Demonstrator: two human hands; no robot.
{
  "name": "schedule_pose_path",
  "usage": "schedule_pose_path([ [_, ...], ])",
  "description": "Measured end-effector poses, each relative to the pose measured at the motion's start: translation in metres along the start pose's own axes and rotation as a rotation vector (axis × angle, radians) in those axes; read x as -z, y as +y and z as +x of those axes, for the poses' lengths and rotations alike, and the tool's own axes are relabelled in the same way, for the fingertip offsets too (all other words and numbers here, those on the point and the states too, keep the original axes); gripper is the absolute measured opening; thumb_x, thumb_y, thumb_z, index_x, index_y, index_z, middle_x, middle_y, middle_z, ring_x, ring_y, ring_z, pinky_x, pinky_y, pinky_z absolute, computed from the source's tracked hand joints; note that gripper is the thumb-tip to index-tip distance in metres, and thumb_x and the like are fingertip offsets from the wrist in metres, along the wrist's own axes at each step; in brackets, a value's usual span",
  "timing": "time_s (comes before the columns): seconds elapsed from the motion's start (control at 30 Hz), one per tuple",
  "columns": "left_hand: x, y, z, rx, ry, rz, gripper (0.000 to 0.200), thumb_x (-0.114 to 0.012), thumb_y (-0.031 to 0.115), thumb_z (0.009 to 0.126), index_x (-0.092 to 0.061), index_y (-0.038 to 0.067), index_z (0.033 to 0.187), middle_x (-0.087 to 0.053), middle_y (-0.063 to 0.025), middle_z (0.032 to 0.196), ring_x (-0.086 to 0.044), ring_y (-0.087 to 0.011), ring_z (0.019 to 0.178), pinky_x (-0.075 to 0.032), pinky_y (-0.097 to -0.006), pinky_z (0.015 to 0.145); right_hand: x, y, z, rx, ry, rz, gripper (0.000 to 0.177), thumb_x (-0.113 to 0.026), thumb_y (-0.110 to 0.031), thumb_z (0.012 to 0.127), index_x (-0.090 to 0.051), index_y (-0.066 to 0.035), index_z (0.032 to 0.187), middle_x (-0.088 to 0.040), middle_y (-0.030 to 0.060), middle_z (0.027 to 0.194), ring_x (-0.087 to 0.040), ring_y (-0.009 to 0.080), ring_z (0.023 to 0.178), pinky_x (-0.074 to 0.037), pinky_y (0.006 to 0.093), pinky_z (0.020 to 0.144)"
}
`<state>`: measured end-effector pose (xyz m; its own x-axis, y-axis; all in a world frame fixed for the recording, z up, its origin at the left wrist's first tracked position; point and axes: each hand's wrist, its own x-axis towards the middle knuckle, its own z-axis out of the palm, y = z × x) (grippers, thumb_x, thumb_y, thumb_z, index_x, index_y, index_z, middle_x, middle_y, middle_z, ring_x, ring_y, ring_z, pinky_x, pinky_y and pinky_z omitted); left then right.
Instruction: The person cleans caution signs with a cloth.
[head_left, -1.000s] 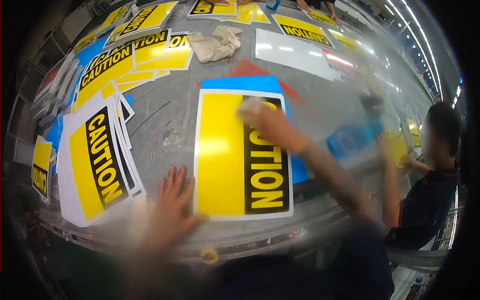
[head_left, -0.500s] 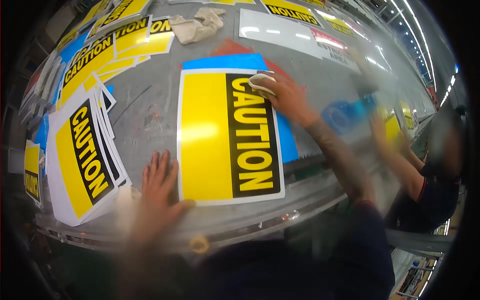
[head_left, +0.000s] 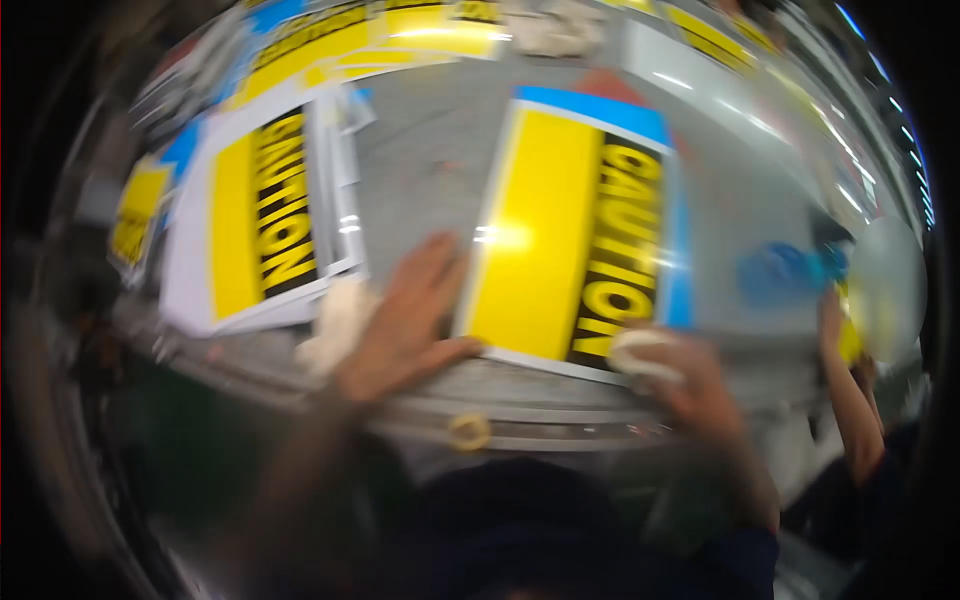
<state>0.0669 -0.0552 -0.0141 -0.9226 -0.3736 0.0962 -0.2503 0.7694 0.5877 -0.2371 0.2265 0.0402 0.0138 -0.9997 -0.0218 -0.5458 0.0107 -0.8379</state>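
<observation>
A yellow and black caution sign [head_left: 535,230] lies flat on a blue sheet [head_left: 590,108] on the grey table. My right hand [head_left: 690,375] holds a pale cloth [head_left: 645,357] against the sign's lower right corner, its fingers wrapped round it and blurred. Flat on the table, my left hand [head_left: 412,310] has its fingers spread, with the thumb at the sign's lower left corner. Beside my left wrist is another pale cloth [head_left: 342,325]. To the left sits a stack of caution signs [head_left: 235,220] on white sheets.
More caution signs [head_left: 330,45] and a crumpled cloth [head_left: 555,30] lie at the back. A whitish panel [head_left: 690,75] is at the back right. A yellow ring [head_left: 469,431] sits at the front edge. At right, a co-worker's arm [head_left: 852,400] reaches in near a blue object [head_left: 780,270].
The view has turned, shifting the scene rightward. My right hand has moved with the cloth from the sign's top down to its lower right corner. My left hand remains beside the sign.
</observation>
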Motion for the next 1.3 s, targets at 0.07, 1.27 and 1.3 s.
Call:
schedule_pose_path([
  [0.07, 0.006, 0.017, -0.008, 0.009, 0.044, 0.073, 0.105, -0.092, 0.031, 0.086, -0.038, 0.002, 0.171, -0.029, -0.0240, 0.180, -0.028, -0.0454, 0.166, -0.028, -0.0512, 0.135, -0.011, 0.012, 0.003, -0.185, 0.215, 0.269, 0.046, -0.070, -0.013, 0.100, -0.067, -0.002, 0.145, -0.072, 0.0209, 0.145, -0.072, 0.0319, 0.130, -0.059, 0.0417, 0.106],
  [1.27, -0.010, 0.086, -0.045, 0.583, 0.425, -0.929, 0.039, -0.084, 0.007, 0.099, -0.076, -0.002, 0.135, -0.082, -0.0104, 0.117, -0.076, -0.0138, 0.099, -0.061, -0.0285, 0.083, -0.018, 0.006, 0.007, -0.194, 0.438, 0.229, 0.037, -0.075, -0.023, 0.107, -0.071, -0.008, 0.141, -0.075, 0.0114, 0.136, -0.071, 0.0193, 0.117, -0.058, 0.0339, 0.098],
  [1.3, -0.009, 0.089, -0.043, 0.574, 0.441, -0.994, 0.040, -0.083, 0.007, 0.099, -0.074, -0.003, 0.137, -0.081, -0.0112, 0.118, -0.077, -0.0149, 0.100, -0.062, -0.0295, 0.085, -0.018, 0.005, 0.007, -0.201, 0.438, 0.230, 0.037, -0.076, -0.023, 0.107, -0.071, -0.008, 0.141, -0.075, 0.0119, 0.136, -0.071, 0.0199, 0.118, -0.058, 0.0343, 0.099],
])
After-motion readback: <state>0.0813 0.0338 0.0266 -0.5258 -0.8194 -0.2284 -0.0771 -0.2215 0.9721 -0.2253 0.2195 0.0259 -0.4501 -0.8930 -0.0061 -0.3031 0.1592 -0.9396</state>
